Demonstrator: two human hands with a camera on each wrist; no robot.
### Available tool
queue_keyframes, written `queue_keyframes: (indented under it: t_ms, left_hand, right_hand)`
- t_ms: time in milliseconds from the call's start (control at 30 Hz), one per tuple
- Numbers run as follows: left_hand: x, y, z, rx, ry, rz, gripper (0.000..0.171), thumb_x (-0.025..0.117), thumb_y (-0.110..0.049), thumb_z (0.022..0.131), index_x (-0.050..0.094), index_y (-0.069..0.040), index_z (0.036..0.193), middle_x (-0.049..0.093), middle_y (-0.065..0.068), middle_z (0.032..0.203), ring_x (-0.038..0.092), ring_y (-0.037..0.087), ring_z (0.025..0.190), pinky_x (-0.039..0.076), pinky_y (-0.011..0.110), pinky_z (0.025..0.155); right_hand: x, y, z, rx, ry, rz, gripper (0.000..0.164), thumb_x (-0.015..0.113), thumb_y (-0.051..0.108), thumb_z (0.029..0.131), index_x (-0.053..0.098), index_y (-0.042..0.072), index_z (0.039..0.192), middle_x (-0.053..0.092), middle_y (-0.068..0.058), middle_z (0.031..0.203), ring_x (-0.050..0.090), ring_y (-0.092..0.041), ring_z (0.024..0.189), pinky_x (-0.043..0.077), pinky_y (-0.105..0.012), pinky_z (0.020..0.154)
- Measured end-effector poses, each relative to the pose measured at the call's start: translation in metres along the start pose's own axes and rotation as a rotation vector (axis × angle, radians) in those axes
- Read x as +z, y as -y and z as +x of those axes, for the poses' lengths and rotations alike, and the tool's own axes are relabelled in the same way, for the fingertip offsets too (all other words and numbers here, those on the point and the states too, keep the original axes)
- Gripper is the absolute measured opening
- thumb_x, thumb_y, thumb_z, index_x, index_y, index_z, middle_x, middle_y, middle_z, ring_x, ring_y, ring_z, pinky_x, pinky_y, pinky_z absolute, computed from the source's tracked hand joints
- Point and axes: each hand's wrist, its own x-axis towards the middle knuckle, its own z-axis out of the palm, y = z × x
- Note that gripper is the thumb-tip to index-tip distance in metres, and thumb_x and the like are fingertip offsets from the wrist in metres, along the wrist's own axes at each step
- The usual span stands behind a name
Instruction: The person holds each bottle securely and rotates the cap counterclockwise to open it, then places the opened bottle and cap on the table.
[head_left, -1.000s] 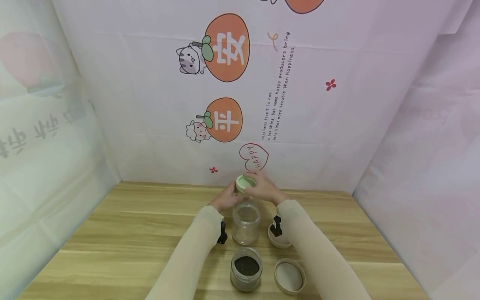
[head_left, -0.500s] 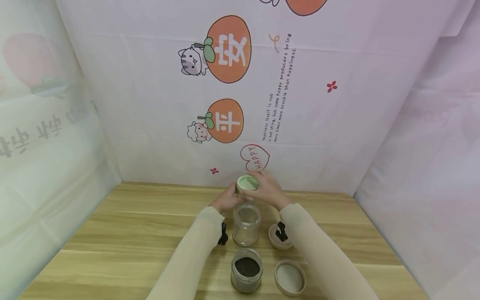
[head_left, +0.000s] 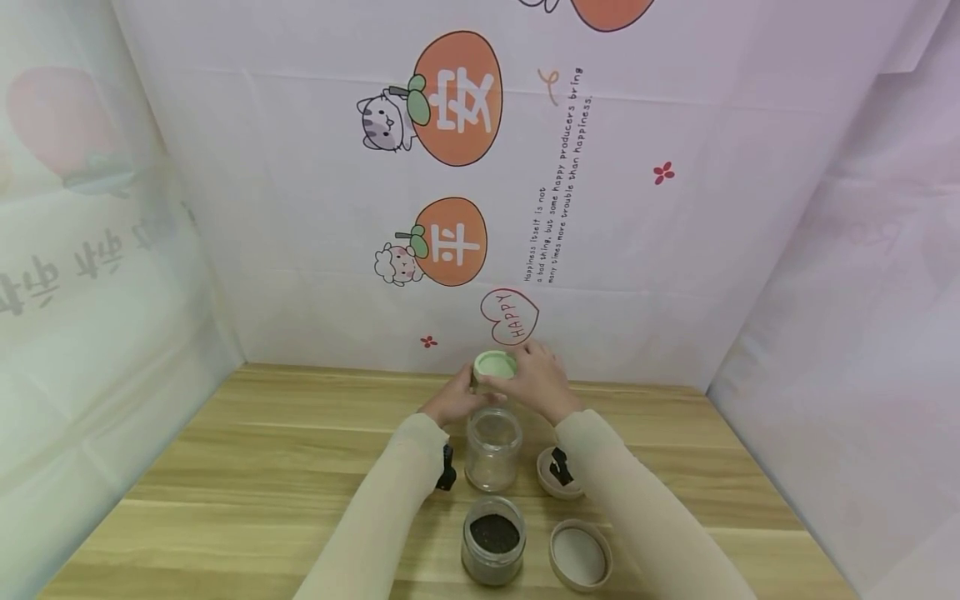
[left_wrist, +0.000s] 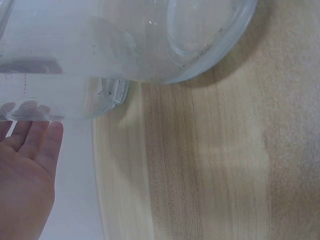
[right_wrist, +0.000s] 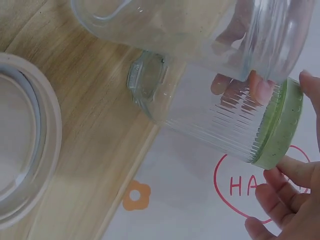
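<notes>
At the back of the table, a ribbed clear glass jar [right_wrist: 200, 125] stands with a green lid [head_left: 495, 365] on its mouth. My left hand [head_left: 452, 399] grips the jar's body from the left; its fingers show through the glass in the right wrist view. My right hand [head_left: 538, 383] pinches the lid's rim between thumb and fingers, with the other fingers loosely bent. Right in front of them stands a wider glass jar [head_left: 491, 468] with no lid. Nearer still, another open glass jar [head_left: 491, 571] holds dark granules.
Two pale beige lids lie to the right of the jars: a near lid [head_left: 556, 565] and a farther lid [head_left: 551, 486], partly behind my right sleeve. A printed cloth wall [head_left: 600, 317] rises right behind the table [head_left: 247, 467].
My right hand has turned around the lid and shifted slightly right, so more of the green top shows. The left hand keeps its grip on the jar. The view has shifted slightly.
</notes>
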Motion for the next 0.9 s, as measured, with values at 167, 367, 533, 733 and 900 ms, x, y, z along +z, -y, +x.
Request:
queue_keyframes:
  t_ms: [167,367,533,733,900]
  left_hand:
    - [0.0,-0.004,-0.002,-0.016,-0.007,-0.008,0.09,0.075,-0.036,0.091,0.02,-0.015,0.159,0.021,0.011,0.164,0.019,0.035,0.149,0.02,0.059,0.117]
    - [-0.001,-0.007,-0.003,-0.032,-0.014,0.001,0.089,0.076,-0.036,0.091,0.022,-0.015,0.158,0.024,0.011,0.163,0.021,0.033,0.148,0.022,0.057,0.117]
    - [0.0,-0.006,-0.002,-0.036,-0.014,0.017,0.093,0.076,-0.042,0.09,0.02,-0.014,0.159,0.024,0.011,0.163,0.021,0.033,0.148,0.022,0.057,0.117]
    - [0.001,-0.007,-0.002,-0.063,-0.017,0.021,0.092,0.075,-0.04,0.091,0.019,-0.015,0.159,0.023,0.01,0.164,0.022,0.03,0.149,0.021,0.054,0.118]
    - [0.002,-0.01,-0.003,-0.063,-0.022,0.026,0.089,0.075,-0.033,0.092,0.019,-0.013,0.158,0.022,0.012,0.163,0.022,0.031,0.149,0.02,0.053,0.118]
  right_hand:
    - [-0.001,0.0,0.001,-0.002,0.02,0.021,0.074,0.075,0.061,0.081,0.065,0.007,0.132,0.057,-0.015,0.126,0.05,-0.029,0.109,0.045,-0.046,0.087]
    - [-0.004,-0.004,0.003,-0.015,0.065,0.13,0.071,0.078,0.052,0.082,0.063,0.004,0.133,0.054,-0.018,0.13,0.049,-0.03,0.111,0.048,-0.044,0.084]
    - [-0.004,-0.01,0.004,-0.024,0.108,0.231,0.073,0.079,0.044,0.083,0.058,0.001,0.137,0.051,-0.02,0.134,0.049,-0.031,0.115,0.048,-0.045,0.088]
    - [0.0,-0.019,0.007,-0.062,0.151,0.312,0.069,0.075,0.033,0.084,0.055,0.002,0.142,0.05,-0.019,0.137,0.046,-0.032,0.12,0.046,-0.05,0.095]
    - [0.004,-0.025,0.007,-0.084,0.179,0.358,0.071,0.07,0.027,0.082,0.05,0.002,0.145,0.048,-0.018,0.143,0.04,-0.035,0.13,0.04,-0.057,0.103]
